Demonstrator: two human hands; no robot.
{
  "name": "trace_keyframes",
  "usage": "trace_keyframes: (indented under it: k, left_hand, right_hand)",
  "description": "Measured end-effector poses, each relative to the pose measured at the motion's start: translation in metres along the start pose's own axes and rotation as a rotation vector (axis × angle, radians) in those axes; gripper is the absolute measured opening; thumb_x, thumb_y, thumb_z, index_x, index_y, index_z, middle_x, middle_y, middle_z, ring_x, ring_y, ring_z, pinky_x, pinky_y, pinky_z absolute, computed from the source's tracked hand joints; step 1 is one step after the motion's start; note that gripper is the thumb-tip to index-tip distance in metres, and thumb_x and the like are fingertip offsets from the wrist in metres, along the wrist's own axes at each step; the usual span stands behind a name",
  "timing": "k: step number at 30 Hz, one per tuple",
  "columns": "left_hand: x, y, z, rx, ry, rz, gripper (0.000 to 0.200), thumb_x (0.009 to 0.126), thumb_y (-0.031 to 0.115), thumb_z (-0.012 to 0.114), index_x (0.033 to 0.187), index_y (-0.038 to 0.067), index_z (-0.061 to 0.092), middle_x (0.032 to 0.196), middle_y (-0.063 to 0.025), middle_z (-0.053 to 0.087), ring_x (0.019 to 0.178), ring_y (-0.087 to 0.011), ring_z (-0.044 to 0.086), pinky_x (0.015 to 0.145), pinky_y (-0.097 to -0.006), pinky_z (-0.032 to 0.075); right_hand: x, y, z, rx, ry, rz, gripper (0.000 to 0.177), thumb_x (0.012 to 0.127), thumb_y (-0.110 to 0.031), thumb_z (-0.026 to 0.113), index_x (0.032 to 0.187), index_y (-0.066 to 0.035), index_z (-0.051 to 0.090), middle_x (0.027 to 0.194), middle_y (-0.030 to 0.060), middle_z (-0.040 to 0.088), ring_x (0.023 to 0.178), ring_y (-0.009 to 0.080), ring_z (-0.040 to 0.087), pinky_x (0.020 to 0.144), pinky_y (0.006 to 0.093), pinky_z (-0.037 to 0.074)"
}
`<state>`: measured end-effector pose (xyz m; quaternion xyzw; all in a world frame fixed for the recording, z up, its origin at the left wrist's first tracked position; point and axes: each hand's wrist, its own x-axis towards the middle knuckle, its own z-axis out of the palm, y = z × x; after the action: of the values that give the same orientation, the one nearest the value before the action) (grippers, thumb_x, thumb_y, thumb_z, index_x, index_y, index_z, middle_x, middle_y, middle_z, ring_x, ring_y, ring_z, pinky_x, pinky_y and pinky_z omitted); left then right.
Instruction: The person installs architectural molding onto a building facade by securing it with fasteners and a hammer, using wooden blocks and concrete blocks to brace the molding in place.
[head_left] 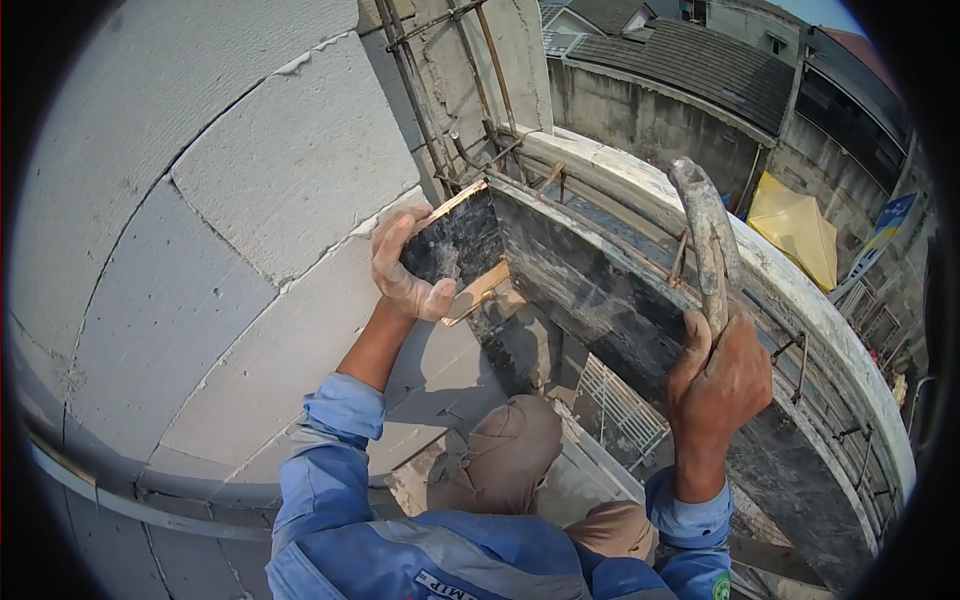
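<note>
My left hand (402,265) is closed round the left edge of a short black-faced plywood board (455,238), thumb low and fingers high. This piece meets the end of a long black formwork board (600,275) at a corner. A light wooden batten (482,287) shows along its lower part. In my right hand (718,385) is a worn, dust-covered hammer (708,225), gripped with its metal head raised above the long board. The hammer's handle is mostly hidden by my fingers.
A grey block wall (290,160) stands close on the left. Rusty rebar (485,65) rises at the corner, and more bars run beside the curved concrete edge (800,270). A white grate (620,405) lies below. Beyond are roofs and a yellow canopy (795,228).
</note>
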<state>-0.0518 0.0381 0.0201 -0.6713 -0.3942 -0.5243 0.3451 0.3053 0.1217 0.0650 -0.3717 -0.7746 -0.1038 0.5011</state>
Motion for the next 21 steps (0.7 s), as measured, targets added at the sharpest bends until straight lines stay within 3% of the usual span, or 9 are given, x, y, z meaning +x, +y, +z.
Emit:
trace_keyframes:
  k: [3, 10, 12, 16, 21]
  left_hand:
    - [0.007, 0.001, -0.001, 0.200, -0.010, 0.153, 0.078, 0.087, 0.052, 0.063, 0.143, 0.005, 0.037, 0.126, -0.0200, 0.053, 0.122, -0.0319, 0.051, 0.106, -0.0506, 0.039]
    - [0.013, 0.009, -0.022, 0.172, -0.044, 0.062, 0.069, 0.089, 0.050, 0.060, 0.138, 0.004, 0.043, 0.125, -0.0217, 0.055, 0.114, -0.0337, 0.055, 0.097, -0.0484, 0.046]
    - [0.019, 0.006, -0.029, 0.174, -0.093, 0.102, 0.067, 0.090, 0.048, 0.061, 0.136, 0.003, 0.045, 0.122, -0.0222, 0.057, 0.111, -0.0338, 0.057, 0.096, -0.0473, 0.046]
    - [0.024, 0.005, -0.014, 0.172, -0.122, 0.103, 0.068, 0.090, 0.050, 0.061, 0.136, 0.003, 0.045, 0.115, -0.0203, 0.060, 0.109, -0.0335, 0.059, 0.097, -0.0483, 0.047]
    - [0.023, -0.002, -0.007, 0.130, -0.037, 0.148, 0.069, 0.090, 0.052, 0.060, 0.137, 0.003, 0.046, 0.116, -0.0185, 0.060, 0.108, -0.0318, 0.060, 0.098, -0.0492, 0.047]
  right_hand:
    - [0.001, -0.001, 0.004, 0.015, 0.059, -0.009, 0.029, 0.093, -0.030, 0.068, 0.100, -0.002, 0.065, 0.077, 0.0112, 0.060, 0.067, 0.0299, 0.060, 0.062, 0.0395, 0.042]
    - [-0.002, 0.002, 0.003, -0.018, 0.078, -0.021, 0.031, 0.090, -0.031, 0.070, 0.098, -0.001, 0.064, 0.077, 0.0117, 0.060, 0.068, 0.0307, 0.060, 0.062, 0.0399, 0.043]
    - [-0.002, 0.002, 0.001, -0.010, 0.052, 0.001, 0.028, 0.096, -0.030, 0.063, 0.102, -0.003, 0.065, 0.079, 0.0137, 0.063, 0.067, 0.0330, 0.061, 0.062, 0.0394, 0.044]
    - [-0.001, 0.004, 0.004, 0.006, 0.068, -0.018, 0.028, 0.096, -0.030, 0.063, 0.102, -0.003, 0.065, 0.079, 0.0136, 0.063, 0.067, 0.0330, 0.061, 0.062, 0.0385, 0.044]
    - [-0.001, -0.001, 0.011, 0.041, 0.168, -0.022, 0.030, 0.097, -0.023, 0.064, 0.104, 0.005, 0.062, 0.078, 0.0185, 0.062, 0.065, 0.0340, 0.059, 0.060, 0.0424, 0.044]
